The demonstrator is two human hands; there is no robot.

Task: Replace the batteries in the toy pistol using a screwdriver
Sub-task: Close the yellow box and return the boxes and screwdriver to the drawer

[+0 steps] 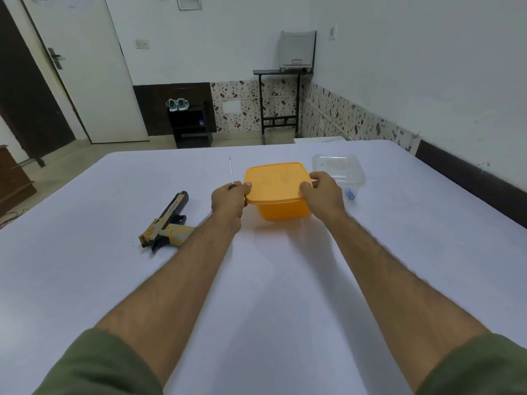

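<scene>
An orange plastic box (pixel 281 208) with its lid (pixel 275 182) on stands on the white sheet in the middle. My left hand (pixel 229 199) grips the lid's left edge and my right hand (pixel 322 195) grips its right edge. A screwdriver (pixel 231 172) lies just behind my left hand, its thin shaft pointing away and its handle mostly hidden. The yellow and black toy pistol (pixel 168 223) lies on the sheet to the left of my left forearm.
A clear plastic container (pixel 339 169) sits behind and to the right of the orange box, with a small blue object (pixel 350 193) beside it. The white-sheeted surface (pixel 271 280) ends at a far edge; beyond are a floor, a shoe rack and a black stand.
</scene>
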